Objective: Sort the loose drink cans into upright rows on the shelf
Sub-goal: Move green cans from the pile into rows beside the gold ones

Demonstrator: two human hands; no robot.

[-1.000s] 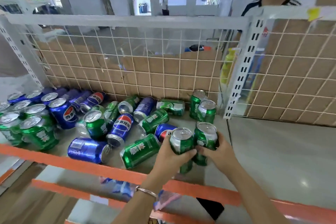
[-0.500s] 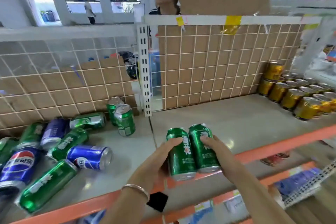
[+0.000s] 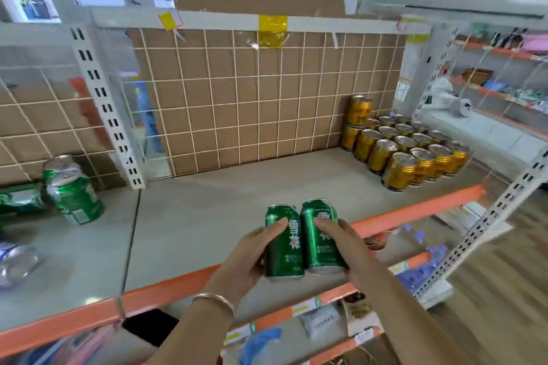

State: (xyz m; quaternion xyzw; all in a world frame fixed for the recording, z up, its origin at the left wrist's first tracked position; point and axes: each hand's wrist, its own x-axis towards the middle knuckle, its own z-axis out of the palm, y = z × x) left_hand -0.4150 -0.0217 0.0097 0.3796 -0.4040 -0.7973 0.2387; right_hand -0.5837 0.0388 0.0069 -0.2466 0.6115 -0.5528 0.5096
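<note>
My left hand (image 3: 252,255) grips a green can (image 3: 286,249) and my right hand (image 3: 347,249) grips a second green can (image 3: 318,240). Both cans are upright, pressed side by side, held just above the orange front edge (image 3: 415,210) of the grey shelf (image 3: 225,207). Two more green cans (image 3: 72,190) stand upright at the left by the white upright post (image 3: 109,115). Another green can (image 3: 17,198) lies on its side at the far left edge.
Several gold cans (image 3: 406,154) stand in upright rows at the shelf's right back corner. A wire grid backed by cardboard (image 3: 252,98) closes the rear. A blurred blue can (image 3: 14,261) lies at the far left. Lower shelves hold packaged goods (image 3: 326,323).
The view has swung right, away from the pile of loose cans. Both hands have carried the two green cans rightward over the bare middle bay, nearer the gold cans.
</note>
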